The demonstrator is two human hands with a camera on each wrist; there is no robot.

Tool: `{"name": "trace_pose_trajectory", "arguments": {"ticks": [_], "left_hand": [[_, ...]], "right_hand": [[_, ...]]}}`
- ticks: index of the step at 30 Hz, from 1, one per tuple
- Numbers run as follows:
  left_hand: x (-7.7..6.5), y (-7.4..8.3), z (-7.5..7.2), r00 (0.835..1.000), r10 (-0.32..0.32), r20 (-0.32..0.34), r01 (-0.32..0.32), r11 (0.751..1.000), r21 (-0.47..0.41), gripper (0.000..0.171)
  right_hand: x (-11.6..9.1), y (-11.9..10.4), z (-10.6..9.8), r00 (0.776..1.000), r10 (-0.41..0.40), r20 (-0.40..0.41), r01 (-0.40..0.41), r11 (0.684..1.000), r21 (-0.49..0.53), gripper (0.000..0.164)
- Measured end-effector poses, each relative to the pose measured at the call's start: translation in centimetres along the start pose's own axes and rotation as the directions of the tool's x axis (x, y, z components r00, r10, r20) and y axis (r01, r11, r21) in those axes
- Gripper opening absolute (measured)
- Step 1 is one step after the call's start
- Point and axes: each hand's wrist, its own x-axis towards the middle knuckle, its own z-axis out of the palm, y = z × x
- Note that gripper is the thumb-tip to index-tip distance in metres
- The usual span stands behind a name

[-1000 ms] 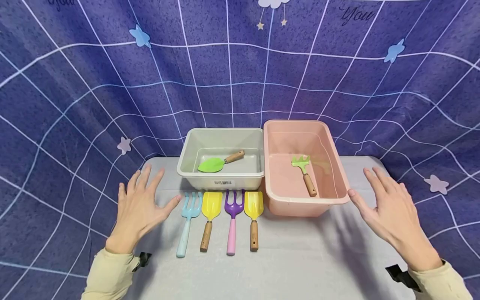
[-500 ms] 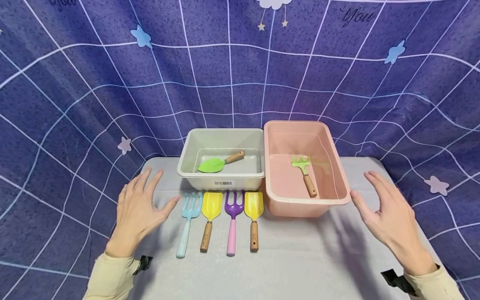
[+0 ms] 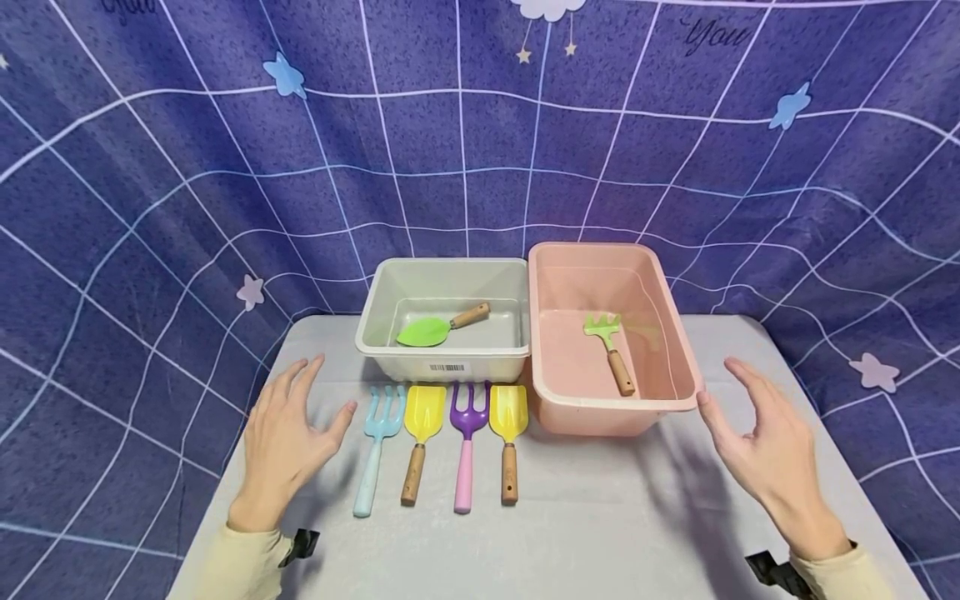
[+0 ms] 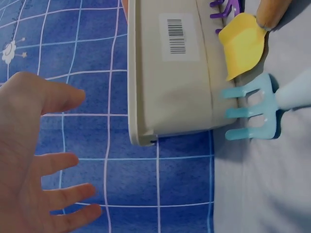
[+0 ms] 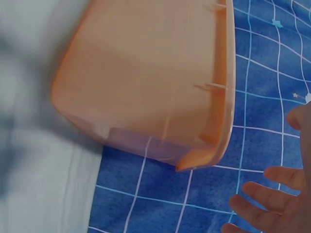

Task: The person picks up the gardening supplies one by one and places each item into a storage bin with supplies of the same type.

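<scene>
Left hand point(image 3: 281, 437): back toward the person and slightly inward of its place a second ago; its fingers are spread and released, the thumb nearest the light blue hand fork point(image 3: 375, 452) but apart from it.
Right hand point(image 3: 776, 454): likewise nearer the person and a little further in; its fingers are spread, grasping nothing, the thumb tip beside the near right corner of the pink tub point(image 3: 592, 419), and the right wrist view shows hand and tub apart.
Tool row: unmoved on the pale grey surface point(image 3: 585, 517); from the person's left, the light blue hand fork, a yellow scoop point(image 3: 423, 417), a purple hand fork point(image 3: 467, 433) and a second yellow scoop point(image 3: 509, 421), all with handles toward the person.
Grey-white tub point(image 3: 408, 367): holds a leaf-shaped green trowel point(image 3: 425, 332), lying as before.
Pink tub contents: one green hand rake point(image 3: 619, 368), wooden handle toward the person, also unchanged.
Hands' shift: in my judgement it alters only their stance; no tool is taken up, and the layout stands as it was.
</scene>
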Motion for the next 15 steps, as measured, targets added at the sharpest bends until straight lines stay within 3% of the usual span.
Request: {"name": "trace_pose_trajectory", "arguments": {"ticks": [15], "left_hand": [[-2.0, 0.2, 2.0, 0.997, -0.06, -0.054, 0.056, 0.996, -0.067, 0.078]], "right_hand": [[-1.1, 0.5, 1.3, 0.998, -0.007, -0.068, 0.011, 0.997, 0.07, 0.054]]}}
